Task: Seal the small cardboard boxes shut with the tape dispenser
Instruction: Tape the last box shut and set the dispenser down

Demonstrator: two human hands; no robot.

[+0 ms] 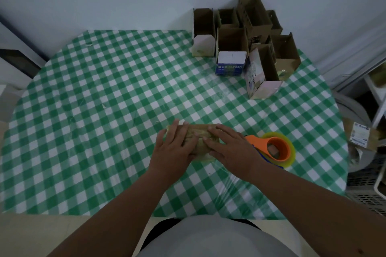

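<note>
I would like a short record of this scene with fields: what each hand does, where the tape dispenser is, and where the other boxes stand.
left hand: lies flat on the small cardboard box, fingers straight, pressing its top
right hand: also pressed flat on the same box, fingers pointing left
tape dispenser: orange, with a yellowish tape roll, lying on the tablecloth just right of the right hand, not held
open boxes: a cluster at the far right of the table, flaps up
surface: green and white checked tablecloth

Low in the frame's middle, both hands, left hand (174, 148) and right hand (230, 148), press flat on a small box (200, 134); the tape dispenser (275, 149) lies just right.
</note>
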